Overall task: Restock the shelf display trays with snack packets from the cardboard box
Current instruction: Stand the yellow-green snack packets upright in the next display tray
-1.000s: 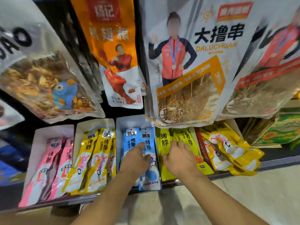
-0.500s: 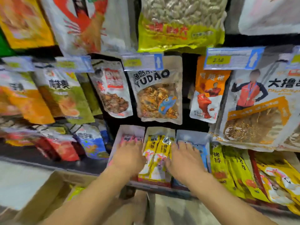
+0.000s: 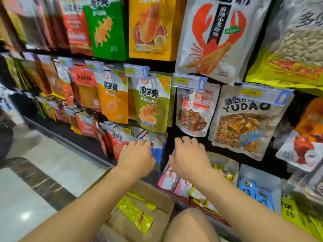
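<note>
Listing, head view, one entry per item.

1. Cardboard box (image 3: 158, 195): on the floor (image 3: 43, 163) just below the bottom shelf, flaps open. Prob. parked there so stock is a short reach from the trays. Yellow packets (image 3: 135, 213) lie loose inside, so supply is not used up.
2. Pink packets (image 3: 167, 178): standing in rows in the leftmost tray, leaning back. The tilt likely keeps the fronts facing the shopper.
3. Blue packets (image 3: 253, 191): in a pale tray (image 3: 258, 173) further right. More yellow stock sits between pink and blue, partly hidden by the right forearm.
4. Hanging bags, e.g. the fish snack bag (image 3: 244, 123) and the green bag (image 3: 152, 103): on pegs above the trays, w/ a price tag (image 3: 189, 82) clipped over a peg end. Not part of the job.
5. Left hand (image 3: 136, 158): arm stretched fwd, palm down, back of hand to the camera. Fingers near straight, relaxed, tips against the low hanging bags left of the pink tray. Nothing seen in it.
6. Right hand (image 3: 189, 159): arm stretched fwd, palm down over the top of the pink row, fingers loosely bent, thumb beside a pink packet. Underside hidden, so can't tell if it pinches anything.
7. Knee (image 3: 190, 224): bare, low centre, beside the box; person prob. crouching.

Est. step: tidying the pink row, before the next reach into the box.
</note>
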Demonstrator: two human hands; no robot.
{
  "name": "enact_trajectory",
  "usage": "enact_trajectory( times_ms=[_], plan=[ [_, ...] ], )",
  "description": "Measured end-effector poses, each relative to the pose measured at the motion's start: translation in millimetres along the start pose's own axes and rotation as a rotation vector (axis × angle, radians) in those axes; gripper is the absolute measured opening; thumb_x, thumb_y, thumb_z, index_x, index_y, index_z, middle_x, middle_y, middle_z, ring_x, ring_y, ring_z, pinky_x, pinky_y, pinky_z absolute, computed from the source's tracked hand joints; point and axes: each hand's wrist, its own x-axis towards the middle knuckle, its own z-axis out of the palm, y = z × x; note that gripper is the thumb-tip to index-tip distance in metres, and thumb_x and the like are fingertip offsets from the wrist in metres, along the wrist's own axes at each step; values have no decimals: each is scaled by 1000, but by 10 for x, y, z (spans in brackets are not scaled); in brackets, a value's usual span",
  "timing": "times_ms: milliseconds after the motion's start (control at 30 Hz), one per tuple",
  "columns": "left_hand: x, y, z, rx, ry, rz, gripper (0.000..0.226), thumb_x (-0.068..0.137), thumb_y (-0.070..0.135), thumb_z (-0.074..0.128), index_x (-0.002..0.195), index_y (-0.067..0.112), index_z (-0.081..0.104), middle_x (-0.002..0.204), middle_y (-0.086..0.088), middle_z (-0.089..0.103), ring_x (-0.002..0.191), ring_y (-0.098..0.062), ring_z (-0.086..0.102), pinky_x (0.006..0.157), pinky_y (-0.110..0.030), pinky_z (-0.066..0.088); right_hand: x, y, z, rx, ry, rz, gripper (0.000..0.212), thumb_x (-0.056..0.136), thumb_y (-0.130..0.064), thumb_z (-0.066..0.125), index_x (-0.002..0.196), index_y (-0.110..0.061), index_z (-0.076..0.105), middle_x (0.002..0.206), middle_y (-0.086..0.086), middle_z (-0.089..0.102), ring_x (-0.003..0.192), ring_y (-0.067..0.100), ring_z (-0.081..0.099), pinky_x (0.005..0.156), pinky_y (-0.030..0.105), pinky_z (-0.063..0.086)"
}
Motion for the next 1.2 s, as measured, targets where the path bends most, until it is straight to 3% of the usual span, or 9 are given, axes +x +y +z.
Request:
enact_trajectory(
  times_ms=[367, 500, 633, 933, 1200],
  plan=[
    [-205, -1171, 469, -44, -169, -256, 52, 90, 43, 49, 137, 19, 47, 132, -5, 58, 123, -33, 51, 96, -42, 44, 542, -1139, 541, -2, -32, -208, 46, 96, -42, 49, 129, -11, 46, 133, 14, 51, 125, 36, 46, 98, 46, 40],
    [-211, -1378, 905, -84, -241, -312, 44, 87, 42, 51, 127, 21, 50, 128, -4, 59, 120, -32, 52, 92, -42, 45, 604, -1370, 1008, 6, -79, -216, 44, 94, -38, 52, 129, -12, 48, 131, 13, 53, 124, 36, 49, 99, 47, 41],
    [-209, -1430, 1428, -135, -366, -374, 42, 91, 44, 51, 124, 18, 49, 130, -7, 56, 123, -33, 49, 95, -45, 44, 584, -1447, 1533, 8, -162, -190, 46, 83, -35, 62, 122, -11, 59, 113, 13, 63, 105, 38, 61, 85, 50, 49],
    [-214, -1305, 2683, -283, -665, -534, 60, 93, 45, 48, 144, 15, 36, 143, -11, 46, 132, -35, 42, 102, -46, 42, 388, -1222, 2579, -22, -328, -147, 57, 72, -40, 77, 119, -10, 66, 104, 12, 68, 89, 35, 65, 76, 47, 54],
    [-162, -1027, 3528, -475, -695, -834, 78, 91, 59, 55, 140, 1, 36, 142, -20, 44, 132, -36, 46, 108, -41, 40, 353, -1154, 3080, 125, -407, -145, 64, 62, -36, 84, 118, -11, 66, 105, 12, 69, 91, 33, 66, 73, 46, 56]
  ],
)
